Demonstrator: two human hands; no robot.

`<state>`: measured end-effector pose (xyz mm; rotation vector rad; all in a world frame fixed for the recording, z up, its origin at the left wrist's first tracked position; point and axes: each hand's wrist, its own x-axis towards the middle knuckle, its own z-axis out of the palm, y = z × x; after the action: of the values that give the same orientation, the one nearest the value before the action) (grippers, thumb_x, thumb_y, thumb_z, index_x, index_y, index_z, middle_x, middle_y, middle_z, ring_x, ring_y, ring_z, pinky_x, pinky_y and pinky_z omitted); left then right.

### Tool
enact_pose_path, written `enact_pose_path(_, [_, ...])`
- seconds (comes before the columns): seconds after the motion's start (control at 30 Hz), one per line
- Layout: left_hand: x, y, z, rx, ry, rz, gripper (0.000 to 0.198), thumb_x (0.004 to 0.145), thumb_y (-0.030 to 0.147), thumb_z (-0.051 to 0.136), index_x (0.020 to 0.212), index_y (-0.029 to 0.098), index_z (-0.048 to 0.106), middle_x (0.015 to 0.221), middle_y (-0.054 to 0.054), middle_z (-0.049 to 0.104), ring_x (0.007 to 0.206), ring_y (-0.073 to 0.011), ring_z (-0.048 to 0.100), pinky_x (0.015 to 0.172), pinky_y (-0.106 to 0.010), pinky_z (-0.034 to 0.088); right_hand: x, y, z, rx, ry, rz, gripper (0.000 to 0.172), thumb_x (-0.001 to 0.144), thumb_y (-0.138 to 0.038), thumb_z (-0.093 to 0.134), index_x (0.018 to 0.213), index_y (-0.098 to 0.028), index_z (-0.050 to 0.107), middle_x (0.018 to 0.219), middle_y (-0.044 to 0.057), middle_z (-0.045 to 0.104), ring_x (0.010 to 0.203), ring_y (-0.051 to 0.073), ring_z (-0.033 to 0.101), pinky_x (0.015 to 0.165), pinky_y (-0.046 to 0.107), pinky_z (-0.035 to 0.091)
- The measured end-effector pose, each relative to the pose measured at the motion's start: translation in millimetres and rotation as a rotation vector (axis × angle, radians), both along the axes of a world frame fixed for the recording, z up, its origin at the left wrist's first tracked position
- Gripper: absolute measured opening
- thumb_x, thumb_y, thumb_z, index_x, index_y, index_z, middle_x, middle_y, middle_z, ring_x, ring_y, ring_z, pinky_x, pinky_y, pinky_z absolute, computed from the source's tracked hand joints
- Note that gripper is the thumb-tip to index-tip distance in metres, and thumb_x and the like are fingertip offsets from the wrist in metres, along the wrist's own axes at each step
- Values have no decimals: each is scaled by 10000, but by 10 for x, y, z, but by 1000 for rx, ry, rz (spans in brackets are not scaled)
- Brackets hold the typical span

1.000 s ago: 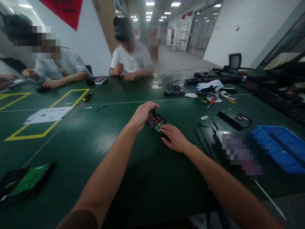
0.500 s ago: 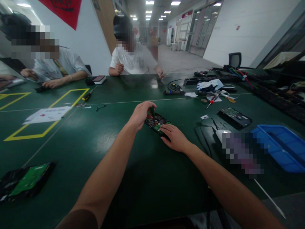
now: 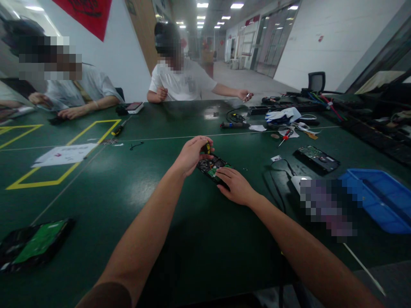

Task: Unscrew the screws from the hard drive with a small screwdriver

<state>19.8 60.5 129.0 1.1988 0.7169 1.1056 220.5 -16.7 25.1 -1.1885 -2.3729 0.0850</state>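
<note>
A black hard drive [image 3: 213, 166] with a green circuit board lies on the dark green table in front of me. My left hand [image 3: 193, 155] is closed round a yellow-and-black screwdriver [image 3: 207, 148], upright above the drive's far left end. Its tip is hidden behind my fingers and I cannot tell whether it touches a screw. My right hand [image 3: 236, 184] grips the drive's right end, fingers across the board and thumb along the near edge. A few tiny bits, perhaps screws [image 3: 245, 169], lie just right of the drive.
A second hard drive [image 3: 316, 158] and a blue tray [image 3: 382, 201] are on the right; a third hard drive [image 3: 38, 244] is at left. Farther back lie a red-handled screwdriver [image 3: 285, 137], gloves [image 3: 282, 114] and cables. Two people [image 3: 180, 81] sit across the table.
The screwdriver's handle has turned in my left hand and its yellow part now shows. My right hand stays on the drive. The person opposite has reached an arm out to the right.
</note>
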Motion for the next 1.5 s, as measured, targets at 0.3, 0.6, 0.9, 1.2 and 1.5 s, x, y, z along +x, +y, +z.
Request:
enact_pose_path(0.3, [17,34,-60,55,59,16,179,874,335,685,891,169,749,1036,-93,683,926,-190,610,627,-257,511,4,-1,-3,-17,-7,-3,444,995,-318,582,1406,-151,606,1465,164,595,1398,302,521,1209,540,397])
enact_pose_path(0.6, [5,2,-13,50,112,29,176,859,291,646,991,188,700,975,-61,678,859,-175,660,593,-243,486,5,-4,-3,-22,6,-5,429,996,-303,585,1405,-175,607,1466,160,596,1404,302,514,1201,556,400])
enact_pose_path(0.9, [12,19,-29,22,84,22,145,842,314,611,870,177,650,1043,-95,704,910,-205,694,564,-240,479,11,-6,-1,-24,20,3,431,1000,-307,581,1418,-203,598,1460,141,599,1400,301,517,1194,570,405])
enact_pose_path(1.2, [10,9,-4,52,99,39,143,862,265,596,958,202,683,985,-63,685,829,-164,666,519,-212,439,11,-2,-5,-21,7,5,426,998,-307,582,1403,-179,603,1460,153,598,1400,304,517,1199,572,398])
enact_pose_path(1.5, [37,-25,4,116,87,24,140,895,295,621,884,184,707,974,-68,673,873,-165,632,593,-229,506,9,-17,2,-26,-9,-13,433,1006,-332,571,1410,-179,599,1472,150,589,1409,303,510,1202,566,396])
